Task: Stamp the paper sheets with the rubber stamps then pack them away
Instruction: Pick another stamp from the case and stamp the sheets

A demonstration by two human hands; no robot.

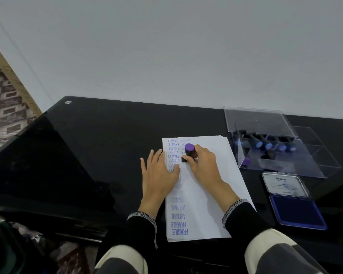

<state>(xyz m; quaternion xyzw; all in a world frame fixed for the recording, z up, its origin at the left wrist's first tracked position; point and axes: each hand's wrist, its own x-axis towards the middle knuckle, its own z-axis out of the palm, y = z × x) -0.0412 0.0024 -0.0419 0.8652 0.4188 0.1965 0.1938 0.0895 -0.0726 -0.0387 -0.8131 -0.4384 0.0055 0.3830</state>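
A stack of white paper sheets [208, 194] lies on the black glass table [87, 145], its top sheet printed with blue words such as SAMPLE, AIR MAIL and FRAGILE. My right hand [201, 165] grips a rubber stamp [189, 152] with a purple top and black base, pressed down on the sheet's upper part. My left hand [158, 175] lies flat with straight fingers on the paper's left edge, holding it down.
A clear plastic case [313, 165] with its lid up stands at the right and holds several more stamps [265, 144]. In front of it lies an open blue ink pad [295, 210]. A wall runs behind the table.
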